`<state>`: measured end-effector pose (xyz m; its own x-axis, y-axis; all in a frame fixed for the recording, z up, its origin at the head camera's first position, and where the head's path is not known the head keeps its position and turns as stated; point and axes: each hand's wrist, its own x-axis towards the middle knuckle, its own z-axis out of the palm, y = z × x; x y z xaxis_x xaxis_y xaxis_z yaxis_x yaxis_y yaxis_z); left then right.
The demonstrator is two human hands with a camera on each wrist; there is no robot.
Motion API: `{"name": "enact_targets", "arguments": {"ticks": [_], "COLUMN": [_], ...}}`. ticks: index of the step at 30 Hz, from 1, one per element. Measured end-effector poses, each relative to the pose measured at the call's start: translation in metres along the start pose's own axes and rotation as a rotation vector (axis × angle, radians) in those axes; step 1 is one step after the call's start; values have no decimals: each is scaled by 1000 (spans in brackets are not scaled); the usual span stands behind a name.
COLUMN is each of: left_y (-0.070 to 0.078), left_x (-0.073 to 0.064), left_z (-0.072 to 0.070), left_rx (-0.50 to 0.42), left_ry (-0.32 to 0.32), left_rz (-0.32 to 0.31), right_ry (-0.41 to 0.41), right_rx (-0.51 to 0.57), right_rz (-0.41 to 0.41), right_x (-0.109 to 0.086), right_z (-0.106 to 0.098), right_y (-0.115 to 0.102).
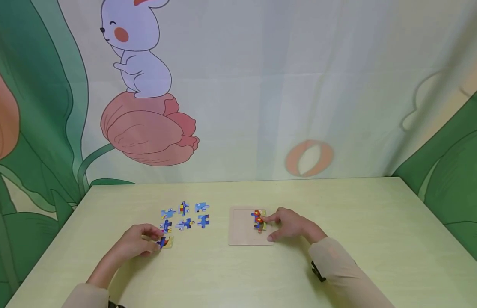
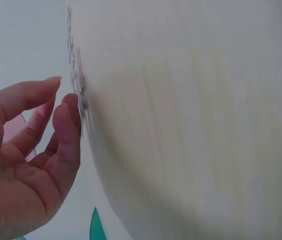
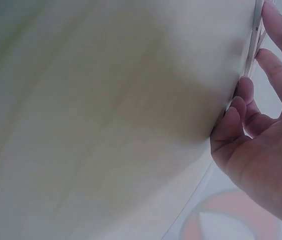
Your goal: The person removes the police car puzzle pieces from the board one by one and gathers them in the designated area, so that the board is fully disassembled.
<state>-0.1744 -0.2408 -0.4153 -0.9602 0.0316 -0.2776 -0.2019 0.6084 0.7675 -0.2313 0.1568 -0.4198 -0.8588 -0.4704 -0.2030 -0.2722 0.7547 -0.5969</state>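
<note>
On the left of the table, my left hand (image 1: 136, 242) has its fingertips at a dark blue and yellow jigsaw piece (image 1: 168, 242). In the left wrist view, a gap shows between the fingers of the left hand (image 2: 36, 145), and the piece is seen only edge-on. My right hand (image 1: 292, 224) reaches over the right side of a square wooden puzzle board (image 1: 241, 231). Its index finger touches colourful jigsaw pieces (image 1: 258, 220) lying in the board's upper right, while the thumb is at the right edge. The right wrist view shows the right hand (image 3: 266, 130) low against the surface.
Several loose blue jigsaw pieces (image 1: 184, 224) lie in two rows between the left hand and the board. The pale wooden table (image 1: 207, 273) ends at the back against a printed curtain (image 1: 238, 107) with a rabbit and flowers.
</note>
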Motion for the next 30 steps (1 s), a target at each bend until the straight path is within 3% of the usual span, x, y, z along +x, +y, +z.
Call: {"name": "enact_targets", "arguments": {"ticks": [6,13,21,30], "left_y": [25,65,104,131], "left_x": [1,16,37,49], "left_z": [21,65,112,143], "left_rx": [-83,-171,-148,-154], "left_ry": [-7,-48,-125,-196], "left_rz": [94,175,157,138], "right_ry": [8,21,21,14], "right_rx": [8,26,36,13], "right_rz": [18,0,35,25], "right_x": [0,-1,-2,0], "right_z": [0,1,0,0], "right_y": [1,1,-2,1]}}
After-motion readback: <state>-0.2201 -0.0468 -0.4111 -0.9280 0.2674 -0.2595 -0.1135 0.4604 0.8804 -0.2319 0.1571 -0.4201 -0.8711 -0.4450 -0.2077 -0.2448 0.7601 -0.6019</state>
